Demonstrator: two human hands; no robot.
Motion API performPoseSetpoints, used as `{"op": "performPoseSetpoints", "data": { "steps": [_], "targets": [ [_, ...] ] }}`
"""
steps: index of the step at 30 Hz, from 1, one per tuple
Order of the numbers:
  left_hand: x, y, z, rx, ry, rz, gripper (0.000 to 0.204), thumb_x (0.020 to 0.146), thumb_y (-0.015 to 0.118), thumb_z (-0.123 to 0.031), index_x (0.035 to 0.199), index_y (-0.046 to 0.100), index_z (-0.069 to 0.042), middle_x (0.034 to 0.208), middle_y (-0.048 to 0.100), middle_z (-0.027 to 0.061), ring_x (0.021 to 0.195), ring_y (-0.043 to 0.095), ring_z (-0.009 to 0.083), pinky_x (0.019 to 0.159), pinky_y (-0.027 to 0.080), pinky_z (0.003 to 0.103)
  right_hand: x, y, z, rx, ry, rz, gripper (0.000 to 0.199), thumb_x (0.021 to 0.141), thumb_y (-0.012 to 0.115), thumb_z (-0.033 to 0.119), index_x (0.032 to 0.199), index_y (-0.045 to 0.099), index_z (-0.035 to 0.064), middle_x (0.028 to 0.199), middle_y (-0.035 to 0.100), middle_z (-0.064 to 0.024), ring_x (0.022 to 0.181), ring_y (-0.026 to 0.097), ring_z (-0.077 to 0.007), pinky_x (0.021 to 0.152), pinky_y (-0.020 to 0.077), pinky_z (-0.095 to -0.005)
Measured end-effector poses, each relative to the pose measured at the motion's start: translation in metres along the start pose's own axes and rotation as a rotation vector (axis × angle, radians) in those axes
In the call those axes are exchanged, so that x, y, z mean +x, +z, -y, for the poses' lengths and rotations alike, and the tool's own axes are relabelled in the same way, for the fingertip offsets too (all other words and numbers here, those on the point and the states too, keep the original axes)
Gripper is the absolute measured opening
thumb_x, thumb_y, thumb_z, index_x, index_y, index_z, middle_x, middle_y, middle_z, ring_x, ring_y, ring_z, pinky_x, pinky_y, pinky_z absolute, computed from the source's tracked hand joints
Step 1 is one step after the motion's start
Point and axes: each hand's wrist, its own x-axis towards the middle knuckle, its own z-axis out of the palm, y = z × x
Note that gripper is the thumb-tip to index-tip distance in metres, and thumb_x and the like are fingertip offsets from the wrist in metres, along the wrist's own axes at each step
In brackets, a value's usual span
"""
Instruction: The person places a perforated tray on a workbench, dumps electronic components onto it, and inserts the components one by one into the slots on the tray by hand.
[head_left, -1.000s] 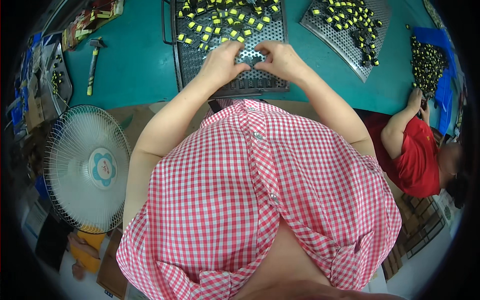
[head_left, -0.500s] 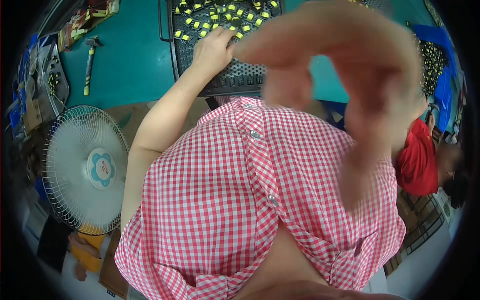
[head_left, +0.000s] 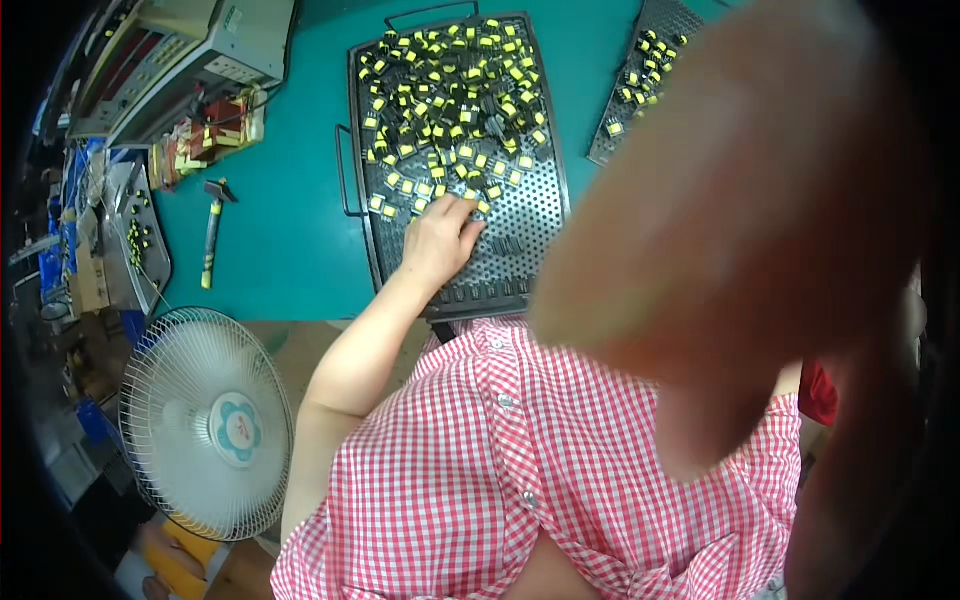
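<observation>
A black perforated metal tray (head_left: 520, 230) lies on the teal table, its far half covered with several small yellow-and-black parts (head_left: 450, 90). My left hand (head_left: 440, 240) rests on the near half of the tray, fingers bent at the edge of the pile; whether it pinches a part is hidden. My right hand (head_left: 740, 240) is raised very close to the camera, a large blur that covers the right side of the view; I see nothing in it, and its fingers are too blurred to read.
A second perforated tray (head_left: 640, 90) with similar parts lies at the upper right. A small hammer (head_left: 212, 235) and grey instruments (head_left: 190, 50) sit at the left of the table. A white fan (head_left: 205, 420) stands at my lower left.
My right hand left the tray and rose up to the camera, now blocking the right of the view. My left hand stayed on the tray. The view has shifted slightly.
</observation>
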Motion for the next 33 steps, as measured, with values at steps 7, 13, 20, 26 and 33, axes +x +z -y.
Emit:
{"op": "performPoseSetpoints", "data": {
  "steps": [7,13,20,26,33],
  "targets": [
    [0.011,-0.002,0.003,-0.011,0.007,-0.007,0.022,0.075,0.066,-0.018,0.093,0.060,-0.006,0.084,0.058,0.0093,0.077,0.060,0.0298,0.063,0.049,0.039,-0.002,0.003,-0.004,0.069,-0.032,-0.007,0.041,0.069,0.074,0.015,0.107,0.062,0.0016,0.084,0.065,-0.0057,0.071,0.058,-0.0105,0.066,0.0468,-0.0222],
    [-0.001,-0.028,-0.002,0.030,0.026,-0.079,0.022,0.075,0.066,-0.018,0.093,0.061,-0.008,0.087,0.060,0.0089,0.079,0.061,0.0289,0.065,0.050,0.038,-0.002,0.005,0.001,0.076,-0.076,0.000,0.039,0.070,0.073,0.014,0.106,0.062,0.0018,0.084,0.065,-0.0056,0.071,0.059,-0.0104,0.066,0.0472,-0.0218],
    [0.021,-0.174,-0.098,-0.260,0.082,-0.833,0.011,0.082,0.055,-0.012,0.080,0.060,-0.003,0.072,0.058,0.0038,0.069,0.058,0.0172,0.065,0.047,0.026,-0.009,-0.011,0.006,0.002,-0.041,-0.047,0.037,0.072,0.072,0.013,0.105,0.063,0.0021,0.083,0.065,-0.0055,0.072,0.060,-0.0102,0.066,0.0478,-0.0212],
    [0.036,-0.170,-0.102,-0.324,0.131,-0.814,0.010,0.080,0.055,-0.010,0.083,0.060,-0.002,0.077,0.058,0.0052,0.073,0.058,0.0181,0.067,0.047,0.027,-0.009,-0.015,0.019,-0.042,-0.067,-0.042,0.034,0.073,0.071,0.012,0.105,0.063,0.0023,0.083,0.065,-0.0054,0.072,0.060,-0.0100,0.066,0.0482,-0.0208],
    [0.049,-0.158,-0.102,-0.366,0.181,-0.799,0.012,0.078,0.056,-0.008,0.088,0.060,-0.001,0.082,0.059,0.0070,0.077,0.058,0.0191,0.070,0.047,0.029,-0.011,-0.020,0.021,-0.073,-0.111,-0.017,0.032,0.074,0.070,0.010,0.104,0.063,0.0026,0.083,0.065,-0.0052,0.072,0.061,-0.0098,0.065,0.0488,-0.0202]
  ]
}}
